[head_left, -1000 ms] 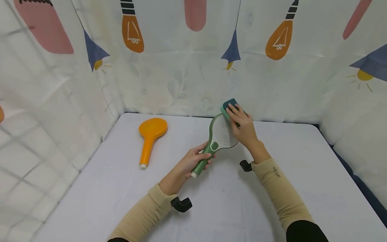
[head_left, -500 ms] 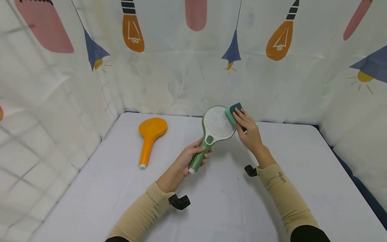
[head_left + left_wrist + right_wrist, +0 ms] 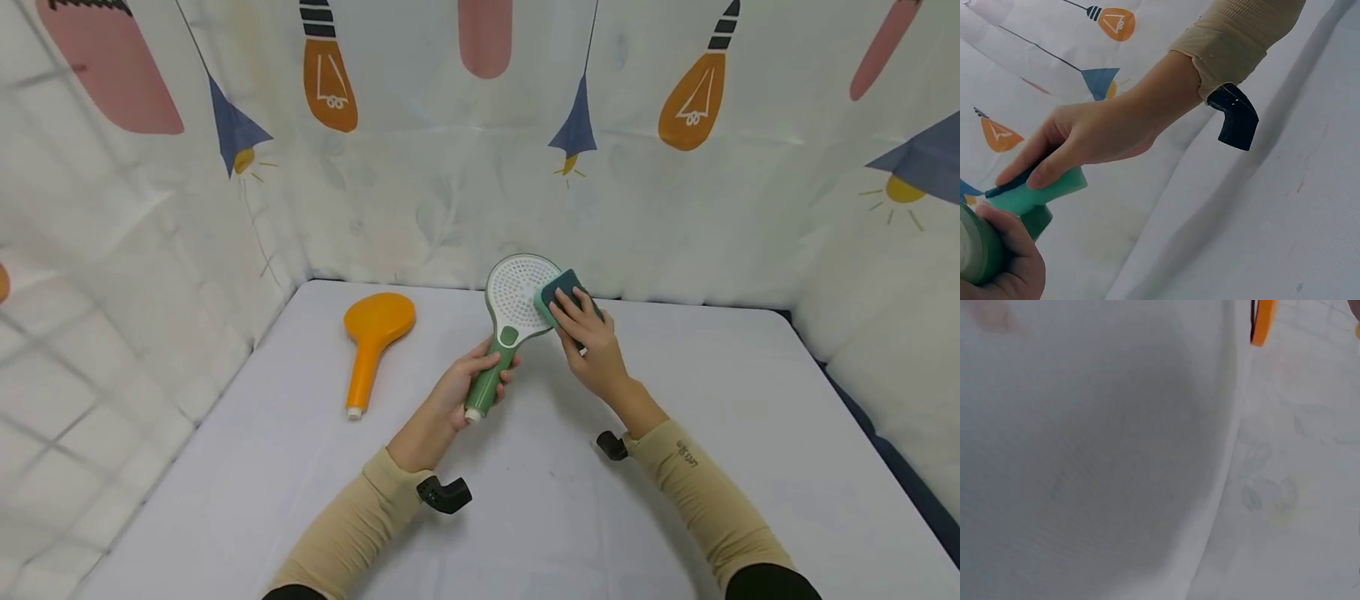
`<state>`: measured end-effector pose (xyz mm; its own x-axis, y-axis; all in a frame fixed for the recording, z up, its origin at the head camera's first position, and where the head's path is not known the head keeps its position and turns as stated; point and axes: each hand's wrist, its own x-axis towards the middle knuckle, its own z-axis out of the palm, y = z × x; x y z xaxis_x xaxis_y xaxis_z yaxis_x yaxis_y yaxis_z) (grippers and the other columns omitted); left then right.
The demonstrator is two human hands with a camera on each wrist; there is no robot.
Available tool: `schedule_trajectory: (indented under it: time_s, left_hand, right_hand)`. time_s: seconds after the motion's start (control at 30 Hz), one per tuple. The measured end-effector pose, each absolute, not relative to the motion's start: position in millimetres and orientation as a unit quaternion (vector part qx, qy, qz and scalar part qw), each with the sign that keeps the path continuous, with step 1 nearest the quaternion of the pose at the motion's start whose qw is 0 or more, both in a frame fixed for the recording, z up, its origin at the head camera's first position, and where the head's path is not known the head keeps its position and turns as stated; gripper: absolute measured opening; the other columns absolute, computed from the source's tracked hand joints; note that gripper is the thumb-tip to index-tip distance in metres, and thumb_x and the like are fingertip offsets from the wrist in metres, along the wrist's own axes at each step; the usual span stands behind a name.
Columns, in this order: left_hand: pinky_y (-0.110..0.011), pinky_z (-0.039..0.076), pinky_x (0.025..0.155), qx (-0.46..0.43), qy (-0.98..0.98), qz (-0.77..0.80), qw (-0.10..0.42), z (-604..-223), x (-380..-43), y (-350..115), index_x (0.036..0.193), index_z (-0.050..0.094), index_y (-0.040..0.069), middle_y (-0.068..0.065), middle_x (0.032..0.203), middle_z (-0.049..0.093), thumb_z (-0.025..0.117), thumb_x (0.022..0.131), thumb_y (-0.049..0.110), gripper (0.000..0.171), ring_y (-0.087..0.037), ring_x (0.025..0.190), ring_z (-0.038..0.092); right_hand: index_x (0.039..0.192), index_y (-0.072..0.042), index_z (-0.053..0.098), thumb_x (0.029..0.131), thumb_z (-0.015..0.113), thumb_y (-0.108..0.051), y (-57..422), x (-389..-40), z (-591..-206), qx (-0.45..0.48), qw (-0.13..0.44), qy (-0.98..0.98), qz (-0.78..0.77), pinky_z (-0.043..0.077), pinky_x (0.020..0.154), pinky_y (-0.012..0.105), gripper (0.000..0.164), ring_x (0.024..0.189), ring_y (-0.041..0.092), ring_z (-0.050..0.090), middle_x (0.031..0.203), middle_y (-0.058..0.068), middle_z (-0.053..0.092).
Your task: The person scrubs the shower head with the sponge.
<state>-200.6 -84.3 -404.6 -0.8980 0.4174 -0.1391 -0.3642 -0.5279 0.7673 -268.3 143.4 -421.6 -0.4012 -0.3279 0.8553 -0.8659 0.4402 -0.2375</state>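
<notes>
In the head view a green shower head [image 3: 519, 287] with a white, nozzle-dotted face is held up above the table. My left hand [image 3: 474, 379] grips it by its green handle, thumb across the front. Fingers of my right hand [image 3: 591, 343] hold a two-tone sponge [image 3: 550, 302], dark teal on top and mint below, against the right side of the face. The left wrist view shows the sponge [image 3: 1066, 189] pinched between thumb and fingers, with the handle end [image 3: 974, 250] close by. An orange shower head [image 3: 379, 318] lies on the table, left of my hands.
The table [image 3: 247, 492] has a white cover. A patterned fabric wall [image 3: 465, 200] rises just behind its far edge, and another wall stands at the left. Small black wrist cameras [image 3: 445, 495] stick out from both sleeves.
The green shower head has shifted left in my left hand and turned more upright. My right hand moved right, then back left and lower with the sponge. The orange shower head stayed put.
</notes>
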Motion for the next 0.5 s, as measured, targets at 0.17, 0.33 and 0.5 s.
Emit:
schedule_trajectory:
  time_s: [0.17, 0.33, 0.5]
  left_hand:
    - [-0.014, 0.051, 0.062, 0.035, 0.441, 0.871, 0.214, -405.5, -199.9, -85.0, 0.165, 0.021, 0.014, -0.008, 0.115, 0.055, 0.034, 0.111, 0.009, 0.055, -0.006, 0.076, 0.056]
    - [-0.015, 0.052, 0.062, 0.044, 0.451, 0.866, 0.209, -406.2, -197.2, -84.1, 0.165, 0.020, 0.015, -0.009, 0.118, 0.055, 0.035, 0.110, 0.007, 0.058, -0.007, 0.076, 0.056]
    - [-0.015, 0.052, 0.062, 0.046, 0.454, 0.866, 0.204, -406.2, -196.2, -83.8, 0.165, 0.021, 0.015, -0.009, 0.119, 0.054, 0.037, 0.109, 0.006, 0.059, -0.007, 0.076, 0.056]
  right_hand:
    - [0.128, 0.007, 0.067, 0.082, 0.075, 0.013, 131.0, -257.7, -423.6, 0.441, 0.367, -0.750, 0.330, 0.031, 0.091, 0.083, 0.047, 0.135, 0.049, 0.047, 0.138, 0.024, 0.059]
    - [0.130, 0.004, 0.067, 0.082, 0.075, 0.012, 122.9, -250.7, -421.2, 0.475, 0.350, -0.738, 0.327, 0.029, 0.093, 0.082, 0.049, 0.137, 0.047, 0.045, 0.141, 0.023, 0.057]
    - [0.133, 0.002, 0.066, 0.082, 0.075, 0.011, 123.0, -254.3, -414.3, 0.500, 0.353, -0.738, 0.285, 0.031, 0.093, 0.080, 0.053, 0.137, 0.047, 0.046, 0.141, 0.021, 0.058]
